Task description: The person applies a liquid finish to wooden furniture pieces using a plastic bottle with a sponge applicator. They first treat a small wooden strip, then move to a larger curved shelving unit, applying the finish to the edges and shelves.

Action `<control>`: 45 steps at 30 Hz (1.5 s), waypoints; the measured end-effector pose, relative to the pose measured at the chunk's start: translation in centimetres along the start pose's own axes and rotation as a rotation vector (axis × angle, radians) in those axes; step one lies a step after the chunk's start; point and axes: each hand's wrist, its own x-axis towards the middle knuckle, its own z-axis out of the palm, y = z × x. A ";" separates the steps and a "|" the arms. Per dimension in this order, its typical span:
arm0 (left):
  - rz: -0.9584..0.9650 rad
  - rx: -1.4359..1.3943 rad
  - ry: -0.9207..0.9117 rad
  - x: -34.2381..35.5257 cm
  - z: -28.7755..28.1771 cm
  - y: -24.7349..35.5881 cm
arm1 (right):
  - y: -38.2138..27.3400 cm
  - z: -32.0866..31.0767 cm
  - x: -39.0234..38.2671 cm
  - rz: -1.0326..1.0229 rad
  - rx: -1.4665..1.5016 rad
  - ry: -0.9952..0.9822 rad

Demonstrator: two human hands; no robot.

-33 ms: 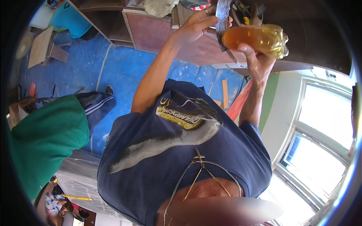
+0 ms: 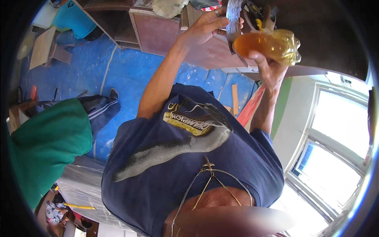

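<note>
My right hand is raised and grips a clear plastic bottle of amber liquid, held on its side with its ribbed base to the right. Just left of it, my left hand, with a ring on one finger, is closed on a shiny grey object that looks like a roll of tape; the object touches the bottle's left end. Both forearms rise from my dark blue T-shirt. Part of the grey object runs out of the frame at the top.
A person in a green shirt and dark striped trousers stands close on my left. Another person in a turquoise top is at the far left. Brown wooden cabinets stand ahead on a blue floor covering. A bright window is on the right.
</note>
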 end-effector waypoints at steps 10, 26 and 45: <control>-0.025 -0.037 0.008 0.2 -0.3 0.6 | -0.3 1.0 1.1 0.022 0.107 -0.038; -0.005 -0.027 -0.030 0.4 -0.8 0.6 | 1.1 -0.3 -0.3 0.131 0.074 0.029; -0.064 0.040 0.073 0.3 -1.6 1.6 | 1.7 -0.5 0.0 0.066 -0.034 0.064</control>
